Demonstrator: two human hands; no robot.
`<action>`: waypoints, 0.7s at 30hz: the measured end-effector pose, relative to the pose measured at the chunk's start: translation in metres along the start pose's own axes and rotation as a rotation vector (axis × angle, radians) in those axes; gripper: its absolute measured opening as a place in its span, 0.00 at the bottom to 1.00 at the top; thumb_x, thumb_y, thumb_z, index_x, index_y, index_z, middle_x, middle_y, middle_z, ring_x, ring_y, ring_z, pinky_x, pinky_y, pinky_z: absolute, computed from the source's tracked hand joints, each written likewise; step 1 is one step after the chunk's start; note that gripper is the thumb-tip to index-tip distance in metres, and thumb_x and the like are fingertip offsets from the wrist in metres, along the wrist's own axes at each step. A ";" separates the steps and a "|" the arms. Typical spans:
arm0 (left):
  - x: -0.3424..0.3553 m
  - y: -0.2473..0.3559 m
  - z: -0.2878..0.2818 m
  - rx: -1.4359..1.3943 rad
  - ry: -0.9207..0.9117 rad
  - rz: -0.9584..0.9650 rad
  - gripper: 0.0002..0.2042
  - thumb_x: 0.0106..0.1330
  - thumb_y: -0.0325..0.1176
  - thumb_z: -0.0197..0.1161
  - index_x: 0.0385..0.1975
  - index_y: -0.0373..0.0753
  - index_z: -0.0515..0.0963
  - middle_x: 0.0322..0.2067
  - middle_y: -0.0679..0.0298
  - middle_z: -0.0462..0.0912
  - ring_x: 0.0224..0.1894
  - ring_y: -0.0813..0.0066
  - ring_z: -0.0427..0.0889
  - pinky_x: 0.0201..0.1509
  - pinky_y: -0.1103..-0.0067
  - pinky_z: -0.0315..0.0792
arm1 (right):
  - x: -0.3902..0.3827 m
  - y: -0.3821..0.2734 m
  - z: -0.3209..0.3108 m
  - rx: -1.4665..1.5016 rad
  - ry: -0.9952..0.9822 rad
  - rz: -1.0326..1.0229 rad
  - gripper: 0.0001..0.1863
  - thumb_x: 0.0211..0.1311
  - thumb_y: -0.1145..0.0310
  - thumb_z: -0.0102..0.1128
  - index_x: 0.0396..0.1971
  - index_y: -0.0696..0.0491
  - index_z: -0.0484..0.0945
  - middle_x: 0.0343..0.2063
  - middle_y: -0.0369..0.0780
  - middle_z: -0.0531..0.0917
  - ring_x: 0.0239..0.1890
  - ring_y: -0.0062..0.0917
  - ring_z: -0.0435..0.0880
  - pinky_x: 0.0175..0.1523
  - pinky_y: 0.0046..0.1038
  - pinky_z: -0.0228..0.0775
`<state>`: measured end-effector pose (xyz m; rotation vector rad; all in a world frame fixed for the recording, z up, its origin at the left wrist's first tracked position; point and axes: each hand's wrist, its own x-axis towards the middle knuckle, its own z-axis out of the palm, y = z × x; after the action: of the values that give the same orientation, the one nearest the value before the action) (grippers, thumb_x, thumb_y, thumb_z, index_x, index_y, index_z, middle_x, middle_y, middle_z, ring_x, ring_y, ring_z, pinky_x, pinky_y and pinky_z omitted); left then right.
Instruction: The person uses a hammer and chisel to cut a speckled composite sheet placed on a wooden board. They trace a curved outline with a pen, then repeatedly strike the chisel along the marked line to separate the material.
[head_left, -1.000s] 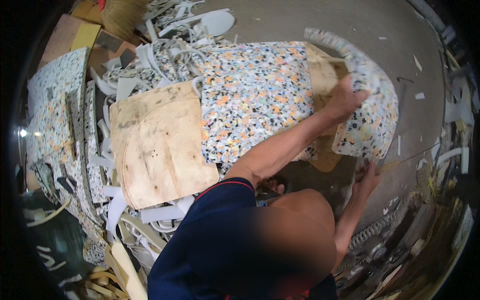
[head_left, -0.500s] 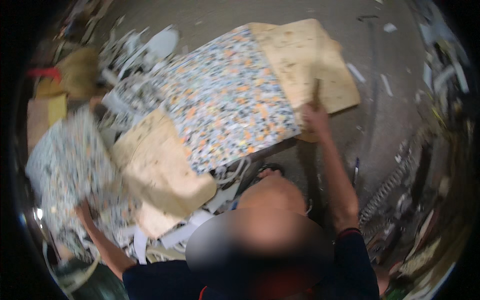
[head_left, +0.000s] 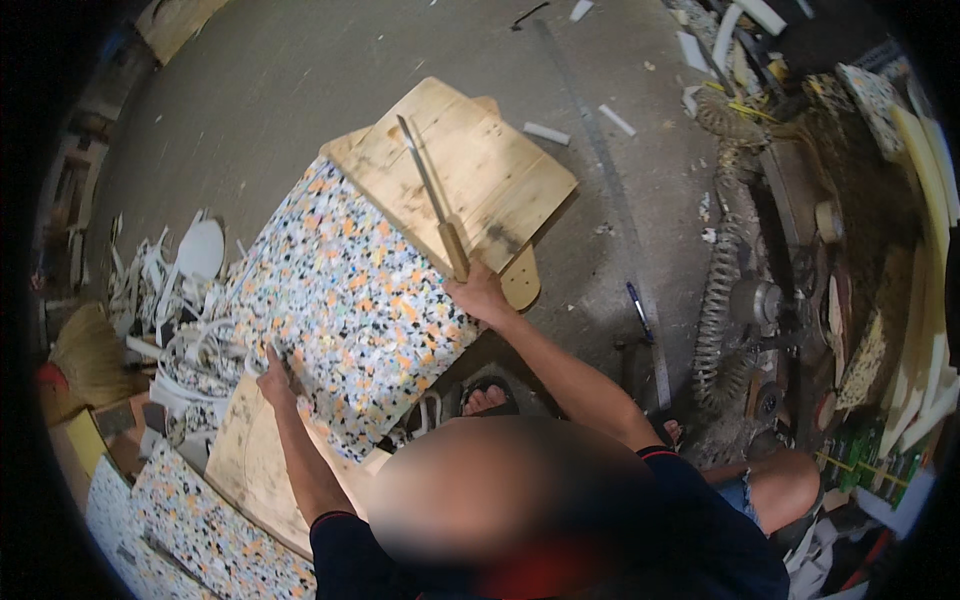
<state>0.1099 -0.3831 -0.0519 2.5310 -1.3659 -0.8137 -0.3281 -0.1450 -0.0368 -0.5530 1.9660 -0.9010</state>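
A speckled foam sheet, white with orange and black flecks, lies across pale plywood boards in front of me. My left hand is at its left edge, fingers closed on the foam. In my right hand is a long-bladed knife, gripped by its wooden handle. The narrow blade points away from me over the bare plywood, and that hand rests by the sheet's right corner. Another plywood piece shows beneath my left forearm. More speckled foam lies at the lower left.
White foam offcuts pile up at the left beside a straw broom. A blue pen lies on the concrete floor at the right. Beyond it are a coiled hose and machine parts. My sandalled foot is close to the sheet.
My left hand has left the separate foam piece at the left and come to the middle sheet's edge. My right hand still holds the knife. The view has shifted.
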 end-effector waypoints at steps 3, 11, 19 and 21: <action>0.005 0.011 -0.016 -0.070 0.079 -0.007 0.38 0.63 0.65 0.66 0.51 0.27 0.80 0.55 0.46 0.81 0.58 0.56 0.78 0.60 0.62 0.73 | -0.019 0.016 0.004 0.114 0.068 -0.051 0.22 0.57 0.59 0.67 0.44 0.62 0.77 0.34 0.46 0.84 0.37 0.36 0.85 0.45 0.37 0.76; -0.016 0.120 -0.053 0.022 0.143 0.635 0.43 0.65 0.61 0.66 0.61 0.21 0.72 0.56 0.42 0.80 0.55 0.57 0.81 0.60 0.67 0.72 | -0.142 0.056 0.015 0.273 0.002 -0.046 0.13 0.60 0.68 0.66 0.40 0.59 0.75 0.30 0.40 0.81 0.32 0.23 0.80 0.38 0.29 0.73; -0.022 0.325 -0.003 0.282 0.035 1.226 0.34 0.67 0.59 0.64 0.63 0.36 0.76 0.55 0.46 0.82 0.54 0.50 0.83 0.58 0.63 0.76 | -0.156 0.059 0.004 0.386 -0.058 0.122 0.14 0.63 0.65 0.65 0.41 0.59 0.77 0.32 0.46 0.85 0.38 0.35 0.85 0.46 0.37 0.77; -0.035 0.327 0.060 0.578 0.346 1.267 0.31 0.67 0.59 0.64 0.60 0.39 0.78 0.57 0.46 0.81 0.59 0.47 0.79 0.60 0.59 0.75 | -0.125 0.054 -0.031 0.156 0.160 -0.088 0.15 0.64 0.66 0.64 0.44 0.60 0.77 0.34 0.50 0.85 0.40 0.39 0.86 0.46 0.38 0.76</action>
<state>-0.1755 -0.5350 0.0345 1.3132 -2.6979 0.2854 -0.2917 -0.0153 -0.0008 -0.4927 2.0034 -1.1739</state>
